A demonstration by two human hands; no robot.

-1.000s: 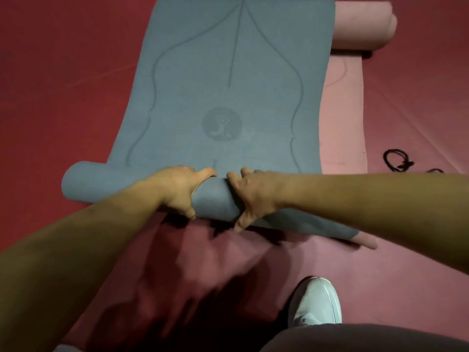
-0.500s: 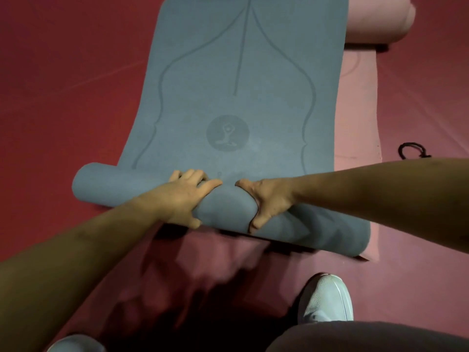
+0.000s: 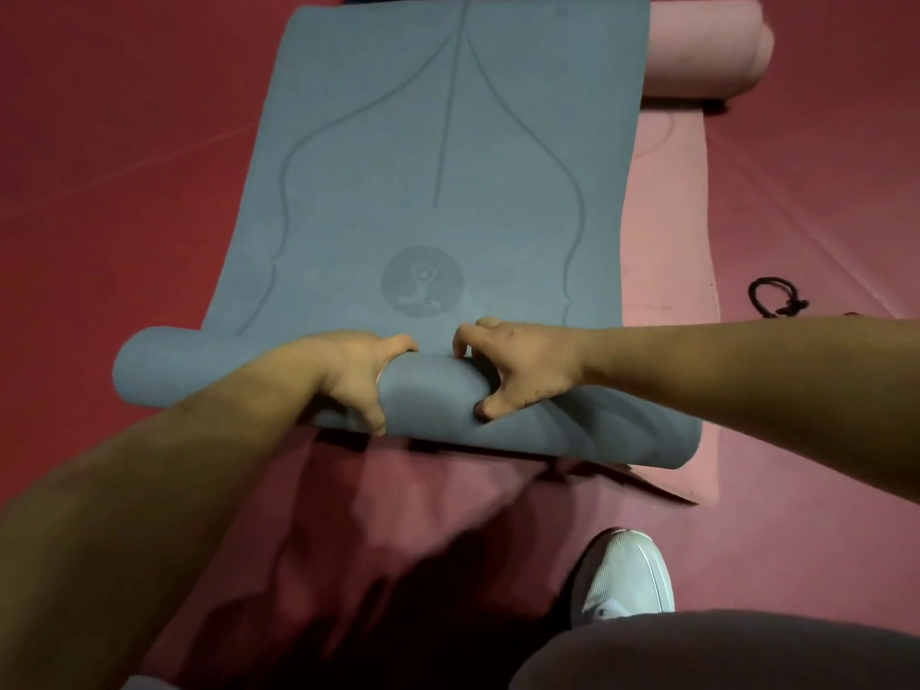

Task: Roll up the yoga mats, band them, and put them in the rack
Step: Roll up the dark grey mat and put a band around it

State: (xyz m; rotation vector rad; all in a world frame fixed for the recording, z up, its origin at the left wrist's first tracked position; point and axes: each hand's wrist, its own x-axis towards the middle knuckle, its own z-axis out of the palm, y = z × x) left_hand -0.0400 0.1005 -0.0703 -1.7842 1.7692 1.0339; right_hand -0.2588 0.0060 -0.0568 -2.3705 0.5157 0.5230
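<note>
A blue-grey yoga mat (image 3: 448, 156) lies lengthwise on the floor, its near end rolled into a thick roll (image 3: 428, 395) that runs from left to right. My left hand (image 3: 353, 371) and my right hand (image 3: 517, 371) both grip the middle of that roll, fingers over its top and thumbs on its near side. Under the blue mat lies a pink mat (image 3: 667, 251), flat along the right edge, with its far end rolled up (image 3: 707, 47).
The floor (image 3: 114, 156) is dark red. A black elastic band (image 3: 776, 298) lies on it to the right of the pink mat. My white shoe (image 3: 622, 575) and a bent knee are at the bottom right. No rack is in view.
The blue roll has turned forward up the mat and grown a little thicker. Both hands have shifted their grip on it while staying side by side at its middle.
</note>
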